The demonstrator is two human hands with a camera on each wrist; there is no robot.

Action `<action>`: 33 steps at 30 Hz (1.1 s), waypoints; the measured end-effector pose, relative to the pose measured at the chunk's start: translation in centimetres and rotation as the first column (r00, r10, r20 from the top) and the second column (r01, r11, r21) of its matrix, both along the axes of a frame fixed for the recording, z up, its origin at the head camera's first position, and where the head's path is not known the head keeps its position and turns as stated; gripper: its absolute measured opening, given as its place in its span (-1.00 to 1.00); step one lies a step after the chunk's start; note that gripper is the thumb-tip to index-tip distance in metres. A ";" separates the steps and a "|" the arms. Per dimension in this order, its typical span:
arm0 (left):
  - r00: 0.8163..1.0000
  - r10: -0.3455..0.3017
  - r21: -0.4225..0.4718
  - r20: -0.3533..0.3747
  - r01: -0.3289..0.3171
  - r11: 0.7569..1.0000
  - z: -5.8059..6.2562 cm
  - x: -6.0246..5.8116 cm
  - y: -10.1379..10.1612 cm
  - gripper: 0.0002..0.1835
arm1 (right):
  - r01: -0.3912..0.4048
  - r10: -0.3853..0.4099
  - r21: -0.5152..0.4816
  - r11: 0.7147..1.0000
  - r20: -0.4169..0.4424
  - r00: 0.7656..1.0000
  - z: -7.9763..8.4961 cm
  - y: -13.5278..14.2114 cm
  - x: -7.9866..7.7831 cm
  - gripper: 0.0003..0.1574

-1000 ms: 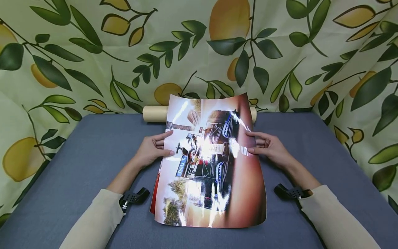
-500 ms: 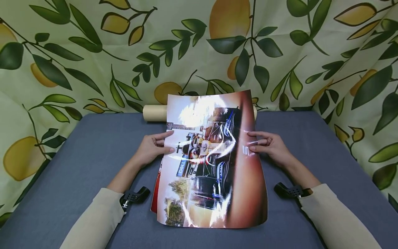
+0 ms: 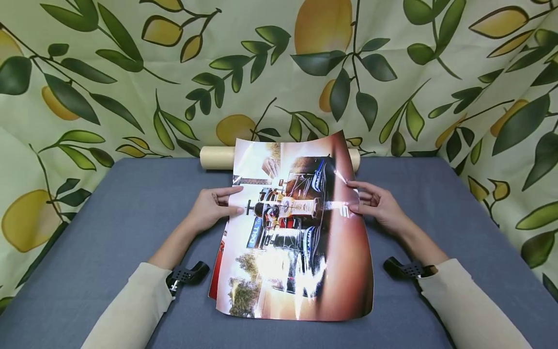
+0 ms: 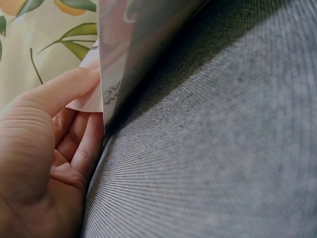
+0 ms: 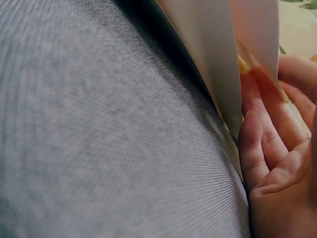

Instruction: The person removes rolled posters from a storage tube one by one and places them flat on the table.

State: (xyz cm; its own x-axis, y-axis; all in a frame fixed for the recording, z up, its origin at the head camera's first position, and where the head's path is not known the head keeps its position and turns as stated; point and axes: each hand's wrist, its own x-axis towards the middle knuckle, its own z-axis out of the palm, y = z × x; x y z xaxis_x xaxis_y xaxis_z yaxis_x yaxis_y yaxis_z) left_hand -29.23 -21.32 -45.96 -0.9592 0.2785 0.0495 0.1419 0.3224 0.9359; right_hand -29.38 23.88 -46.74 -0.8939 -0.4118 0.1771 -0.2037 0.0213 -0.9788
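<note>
A glossy poster (image 3: 296, 228) with a race car printed sideways on it is held between both hands over the table. My left hand (image 3: 209, 208) pinches its left edge, thumb on the front and fingers behind; the left wrist view shows the thumb (image 4: 74, 89) at the sheet's edge. On the opposite edge my right hand (image 3: 379, 206) pinches it the same way. Beneath it, more sheets show: a red-edged one (image 3: 215, 276) sticks out at the lower left. The right wrist view shows separate sheets (image 5: 218, 64) by the right fingers (image 5: 260, 134).
A cream-coloured roll or tube (image 3: 217, 158) lies at the table's back edge, partly hidden behind the poster. The table (image 3: 131, 208) has a blue-grey cloth. Behind it hangs a leaf-and-fruit patterned curtain (image 3: 174, 111). A black wrist mount (image 3: 189, 274) sits on each forearm.
The poster's top edge rises slightly, then dips back, and the glare shifts over its surface. Both hands keep their grip in nearly the same place.
</note>
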 end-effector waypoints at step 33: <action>0.988 -0.118 -0.033 -0.096 0.115 0.993 0.1 -0.4 0.2 -0.39 | 0.023 -0.019 0.157 0.987 -0.029 0.999 0.4 0.2 0.0 0.03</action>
State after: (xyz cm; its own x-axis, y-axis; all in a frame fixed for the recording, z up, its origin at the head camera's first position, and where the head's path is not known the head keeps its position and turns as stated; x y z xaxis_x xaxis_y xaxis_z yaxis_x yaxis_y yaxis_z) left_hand -29.62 -21.11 -45.91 -0.9112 0.3905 0.1317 0.2697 0.3236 0.9069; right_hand -29.43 24.07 -46.37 -0.8984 -0.4178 0.1356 -0.2279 0.1795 -0.9570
